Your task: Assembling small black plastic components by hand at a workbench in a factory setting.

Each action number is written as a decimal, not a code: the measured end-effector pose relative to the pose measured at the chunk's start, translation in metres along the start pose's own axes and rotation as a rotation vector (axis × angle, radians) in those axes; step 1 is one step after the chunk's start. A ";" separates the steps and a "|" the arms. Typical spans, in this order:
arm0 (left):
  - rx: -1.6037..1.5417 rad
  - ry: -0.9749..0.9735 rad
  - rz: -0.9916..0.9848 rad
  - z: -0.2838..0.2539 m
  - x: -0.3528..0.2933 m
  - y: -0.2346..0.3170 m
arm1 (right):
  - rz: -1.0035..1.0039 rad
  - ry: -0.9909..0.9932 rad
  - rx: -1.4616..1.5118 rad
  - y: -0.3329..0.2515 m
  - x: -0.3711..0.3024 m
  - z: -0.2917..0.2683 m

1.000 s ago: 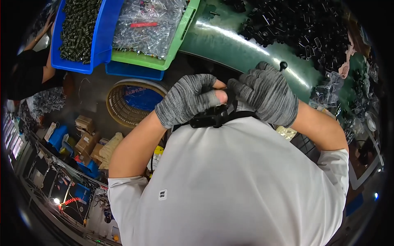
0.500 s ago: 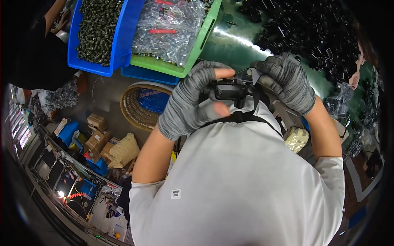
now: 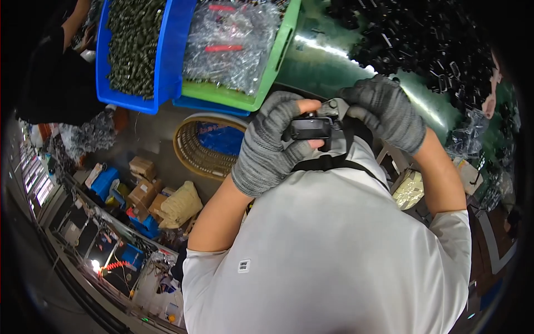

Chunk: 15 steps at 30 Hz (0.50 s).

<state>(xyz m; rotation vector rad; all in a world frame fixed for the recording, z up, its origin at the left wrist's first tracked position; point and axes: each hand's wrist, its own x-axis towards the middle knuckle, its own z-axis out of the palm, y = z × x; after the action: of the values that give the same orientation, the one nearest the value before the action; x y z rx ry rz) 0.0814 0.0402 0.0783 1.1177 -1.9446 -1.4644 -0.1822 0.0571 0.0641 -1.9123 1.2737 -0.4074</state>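
In front of my chest is a small black box-shaped device [image 3: 310,129] with a flat glossy face, like a small camera. My left hand [image 3: 268,146], in a grey fingerless glove, is closed around its left side, fingers on top and thumb below. A grey metal bracket [image 3: 335,106] with a round bolt head sits at the upper right of the device. My right hand [image 3: 392,114], gloved alike, has curled fingers pinching the bracket's right end; its fingertips are partly hidden. A black strap [image 3: 328,162] crosses my white shirt just under the device.
A blue bin [image 3: 170,50] of dark springs and a green bin [image 3: 222,98] with bagged parts stand at far left. Black parts [image 3: 428,44] are heaped on the green tabletop [image 3: 311,61]. A wicker basket [image 3: 181,142] and cartons [image 3: 143,192] are at left. Another person's arm [image 3: 75,25] shows upper left.
My left fingers and thumb have closed in on the black device, the thumb moving right and up beneath it. My right hand stays at the bracket. The whole view has shifted slightly.
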 end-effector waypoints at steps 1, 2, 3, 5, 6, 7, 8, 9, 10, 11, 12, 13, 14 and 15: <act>0.039 -0.008 -0.022 -0.001 0.002 0.007 | 0.028 0.000 0.036 -0.006 -0.002 -0.011; 0.076 -0.013 -0.035 -0.009 -0.005 0.018 | -0.043 -0.048 0.075 -0.007 -0.004 0.001; 0.031 0.021 -0.124 -0.003 -0.005 0.009 | 0.326 -0.125 0.276 -0.003 -0.005 0.010; -0.075 0.046 -0.304 -0.002 -0.001 -0.005 | 0.314 -0.194 0.004 -0.018 0.008 0.006; -0.145 0.027 -0.397 0.004 0.011 -0.009 | 0.280 -0.124 -0.019 -0.006 0.009 0.009; -0.157 0.040 -0.370 0.015 0.019 -0.009 | 0.234 -0.068 -0.008 0.002 0.005 0.020; -0.163 0.066 -0.354 0.020 0.023 -0.007 | 0.240 -0.045 -0.035 -0.003 0.000 0.014; -0.140 0.017 -0.333 0.020 0.028 -0.005 | 0.305 -0.107 -0.089 -0.006 -0.004 0.008; -0.167 -0.061 -0.325 0.017 0.032 -0.010 | 0.367 -0.172 -0.139 -0.007 -0.007 0.000; -0.191 -0.140 -0.318 0.011 0.039 -0.015 | 0.365 -0.155 -0.158 -0.007 -0.011 -0.010; -0.358 -0.255 -0.513 0.001 0.043 -0.017 | 0.334 -0.198 -0.027 -0.007 -0.017 -0.022; -0.339 -0.218 -0.448 0.006 0.048 -0.021 | 0.308 -0.233 0.101 -0.008 -0.020 -0.034; -0.322 -0.186 -0.381 0.013 0.057 -0.024 | 0.368 -0.199 0.089 -0.011 -0.018 -0.043; -0.167 -0.148 -0.292 0.022 0.074 -0.009 | 0.516 -0.247 -0.042 -0.013 -0.016 -0.049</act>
<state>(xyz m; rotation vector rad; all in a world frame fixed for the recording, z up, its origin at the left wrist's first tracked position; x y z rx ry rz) 0.0254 -0.0089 0.0543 1.2890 -1.7683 -1.8743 -0.2121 0.0527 0.1079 -1.5303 1.5447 0.1190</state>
